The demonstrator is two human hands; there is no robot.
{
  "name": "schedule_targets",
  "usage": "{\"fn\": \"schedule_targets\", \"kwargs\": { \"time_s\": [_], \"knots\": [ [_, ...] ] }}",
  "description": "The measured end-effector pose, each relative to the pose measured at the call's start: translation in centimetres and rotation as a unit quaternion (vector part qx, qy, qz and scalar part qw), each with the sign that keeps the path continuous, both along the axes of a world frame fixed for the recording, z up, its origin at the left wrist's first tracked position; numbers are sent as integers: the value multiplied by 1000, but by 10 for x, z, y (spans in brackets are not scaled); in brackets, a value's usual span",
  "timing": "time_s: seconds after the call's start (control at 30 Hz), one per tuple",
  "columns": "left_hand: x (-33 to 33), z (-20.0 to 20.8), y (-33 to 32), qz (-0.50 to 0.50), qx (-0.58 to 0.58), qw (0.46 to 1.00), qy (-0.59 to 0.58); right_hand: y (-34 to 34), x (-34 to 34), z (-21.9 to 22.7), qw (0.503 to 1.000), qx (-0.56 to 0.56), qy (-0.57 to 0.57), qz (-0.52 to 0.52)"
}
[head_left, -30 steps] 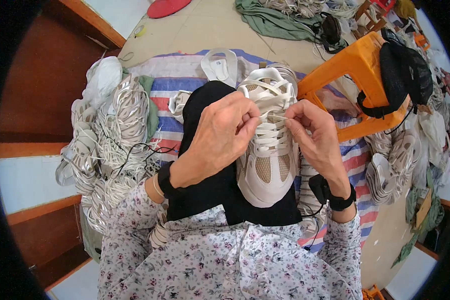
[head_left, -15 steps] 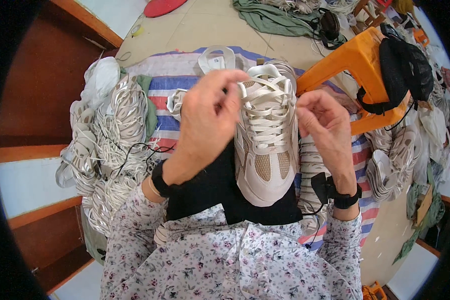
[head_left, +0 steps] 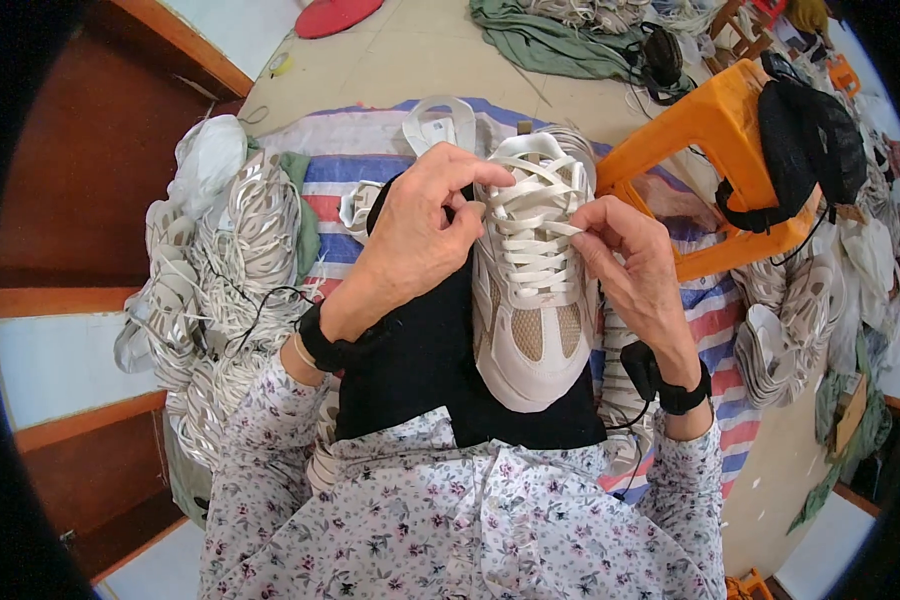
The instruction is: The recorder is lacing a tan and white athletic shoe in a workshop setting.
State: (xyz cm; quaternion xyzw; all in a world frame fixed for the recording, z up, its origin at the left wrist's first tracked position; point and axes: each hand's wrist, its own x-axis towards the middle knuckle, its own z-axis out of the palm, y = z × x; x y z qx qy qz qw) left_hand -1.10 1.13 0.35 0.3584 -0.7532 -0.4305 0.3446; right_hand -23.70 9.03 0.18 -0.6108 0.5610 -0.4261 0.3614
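A cream and beige sneaker [head_left: 532,345] stands on the black cloth over my lap, its toe towards me. White shoelace [head_left: 535,255] runs criss-cross up its front. My left hand [head_left: 418,235] is at the shoe's upper left side; its forefinger reaches onto the upper laces while the thumb stays apart, lower down beside the collar. On the right edge of the lacing, my right hand [head_left: 628,258] pinches a strand of lace between thumb and forefinger. Both wrists wear black bands.
Stacked shoe uppers [head_left: 260,220] and loose laces are piled at left, with more uppers [head_left: 765,350] at right. An orange plastic stool [head_left: 715,120] carrying a black bag [head_left: 815,140] stands at upper right. A striped sheet [head_left: 335,165] covers the floor.
My right hand has moved left and in to the lacing, and its fingers have closed on a lace. My left forefinger has come down onto the upper laces.
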Motion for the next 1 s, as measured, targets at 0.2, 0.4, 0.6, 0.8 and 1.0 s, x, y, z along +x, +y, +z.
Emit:
{"fn": "schedule_targets", "kwargs": {
  "time_s": [0.2,0.4,0.6,0.8,1.0],
  "knots": [
    [0,4,1,-6,-68,995,-66,8,6,17,996,58,-59,33],
    [-2,4,1,10,-44,998,-46,7,5,18,993,86,-74,30],
    [-3,5,4,35,-46,998,-28,8,5,15,992,75,-93,26],
    [-3,11,18,-12,-116,992,-39,8,-1,7,990,72,-115,22],
    [-4,6,16,-12,-139,988,-59,6,-2,14,992,87,-92,17]
  ]
}}
